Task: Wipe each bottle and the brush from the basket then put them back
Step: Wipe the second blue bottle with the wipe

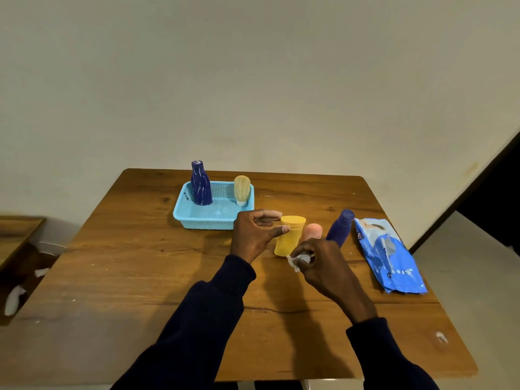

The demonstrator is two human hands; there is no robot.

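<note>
The basket (203,222) holds a dark blue bottle (201,187) and the brush (242,190), both upright. Outside it, the yellow bottle (289,238) stands between the spread left hand (252,235), perhaps touching it, and the right hand (323,263), which pinches a wipe (300,259).

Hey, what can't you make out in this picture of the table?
Head view only.
Pink bottle: lower part hidden behind the right hand.
Wipe: mostly bunched inside that hand's fingers.
Blue packet: print too small and blurred to read.
Dark blue bottle beside the packet: base hidden by the same hand.

Both arms wear long dark navy sleeves (202,313) reaching the wrists.
</note>
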